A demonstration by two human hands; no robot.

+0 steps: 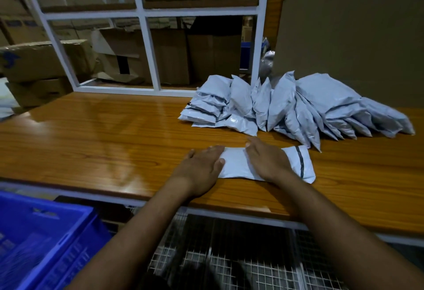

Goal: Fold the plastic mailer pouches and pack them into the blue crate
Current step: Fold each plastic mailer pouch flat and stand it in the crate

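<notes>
Polished wood forms the bench (91, 133), on which a flat mailer pouch (234, 163) is pressed near the front edge. It is held down by the left hand (202, 168) on its left end and the right hand (266, 161) across its middle, both with fingers flat and together; its dark-striped right end is left uncovered. Just behind, a heap of pouches (298, 106) is leaned against the wall. Bare bench is left open to the left, and the blue crate (46, 239) is seen below the front edge, lower left.

Both hands (202, 163) (267, 160) flat on pouch (234, 163)
</notes>
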